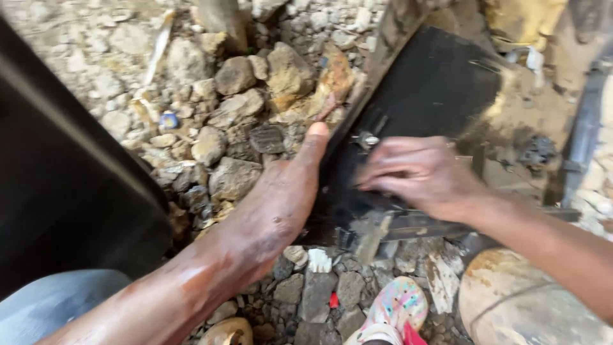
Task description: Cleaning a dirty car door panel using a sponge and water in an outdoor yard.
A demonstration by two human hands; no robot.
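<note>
Our left hand (268, 204) lies flat along the near edge of the black metal panel (428, 89), fingers straight and together, thumb stretched up its side, steadying rather than gripping. Our right hand (415, 176) rests on the panel's lower part, fingers curled down and loosely bunched; the blur keeps us from telling whether they pinch something small or only press. Just past the right fingertips sits a small silvery fitting (365, 139), perhaps a bolt or clip. Under the right wrist runs a dark bar (421, 225) along the panel's bottom.

We judge we are at the holding-and-fastening stage: the panel braced, the fitting being worked. The next move likely calls for firm left-hand pressure while the right fingers get a sure purchase.

Beyond the left hand, rubble (242, 102) covers the ground; below the right hand lies a speckled shoe (393, 310).
</note>
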